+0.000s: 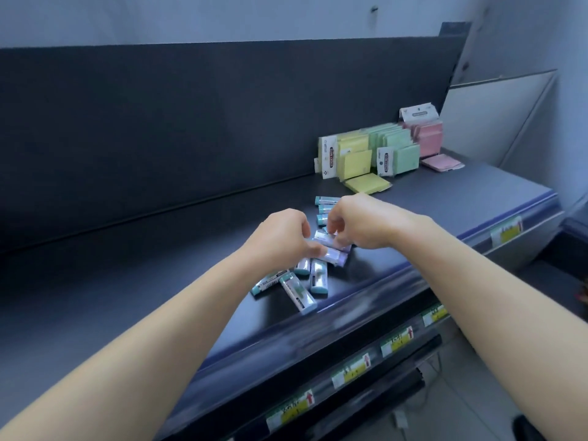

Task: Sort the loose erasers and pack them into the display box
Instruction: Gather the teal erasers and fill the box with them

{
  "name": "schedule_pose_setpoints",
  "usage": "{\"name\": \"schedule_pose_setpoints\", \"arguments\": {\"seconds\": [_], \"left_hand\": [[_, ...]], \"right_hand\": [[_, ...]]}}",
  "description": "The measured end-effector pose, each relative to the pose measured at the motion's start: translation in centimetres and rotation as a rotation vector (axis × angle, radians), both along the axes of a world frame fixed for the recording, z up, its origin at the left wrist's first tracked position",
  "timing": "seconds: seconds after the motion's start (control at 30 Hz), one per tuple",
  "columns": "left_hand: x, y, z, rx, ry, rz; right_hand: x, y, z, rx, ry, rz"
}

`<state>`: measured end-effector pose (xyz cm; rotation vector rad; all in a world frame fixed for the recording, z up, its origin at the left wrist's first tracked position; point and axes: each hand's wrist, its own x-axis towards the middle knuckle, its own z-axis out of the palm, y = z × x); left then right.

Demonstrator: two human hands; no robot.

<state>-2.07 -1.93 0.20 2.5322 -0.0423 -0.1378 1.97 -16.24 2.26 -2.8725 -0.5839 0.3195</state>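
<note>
A person's two bare arms are reaching over a dark shelf [127, 297] towards a loose pile of erasers [318, 276]. Each eraser is a small, long block in a white printed sleeve with a coloured end showing. Most have teal ends, and they are lying at odd angles, some overlapping, near the shelf's front edge and towards its right half. Two more teal ones [326, 200] are lying a little further back.

Between the hands are two lilac erasers [337, 256], stacked side by side and slightly blurred. The left hand [280, 237] is curling over their left end, with the thumb pinching the nearer one. The right hand [362, 227] is coming in from the right, fingers bent down and gripping the further one from above. The teal pile is lying just below and in front of this grip, touching the lilac pair.

Near the back right corner, packs of sticky notes [375, 151] in yellow, green and pink are leaning against the dark back panel [191, 122]. Yellow price labels [397, 343] are running along the rails below the front edge.
</note>
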Motion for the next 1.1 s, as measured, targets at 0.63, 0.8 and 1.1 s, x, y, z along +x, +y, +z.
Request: {"name": "schedule_pose_setpoints", "arguments": {"seconds": [0.63,0.8,1.1], "left_hand": [[1.3,2.8,1.4,-0.255,-0.024,-0.132],[-0.7,5.9,2.7,-0.31,-0.099,0.033],[-8.1,12.4,2.9,-0.269,-0.245,0.499]], "right_hand": [[2.0,1.3,1.9,0.42,-0.048,-0.086],[2.1,5.5,2.3,0.582,-0.097,0.043],[-1.2,14.8,3.5,0.665,0.017,0.504]]}}
